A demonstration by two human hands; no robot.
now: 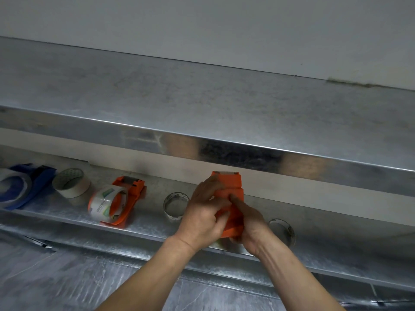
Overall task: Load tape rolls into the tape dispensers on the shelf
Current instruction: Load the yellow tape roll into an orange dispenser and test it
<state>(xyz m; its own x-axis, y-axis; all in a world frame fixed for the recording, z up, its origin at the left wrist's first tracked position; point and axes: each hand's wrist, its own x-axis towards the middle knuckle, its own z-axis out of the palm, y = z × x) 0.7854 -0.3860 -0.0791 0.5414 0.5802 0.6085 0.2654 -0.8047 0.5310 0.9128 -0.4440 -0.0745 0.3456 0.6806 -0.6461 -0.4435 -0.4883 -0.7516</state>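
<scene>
Orange dispenser (232, 194) above front edge of lower steel shelf (146, 223). Left hand (202, 218) and right hand (251, 225) both curled tight round it. Loaded dispenser (132, 194) further left; its roll's (107, 204) print is blurred, unreadable. Loose roll (176, 206) just left of hands. Upper shelf (202, 104), white wall (202, 25) behind.

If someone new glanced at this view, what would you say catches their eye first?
The bright orange plastic tape dispenser at the middle of the lower steel shelf stands out, gripped by the left hand and the right hand. To its left lies a second orange dispenser carrying a clear tape roll, with a blue dispenser at the far left.
</scene>
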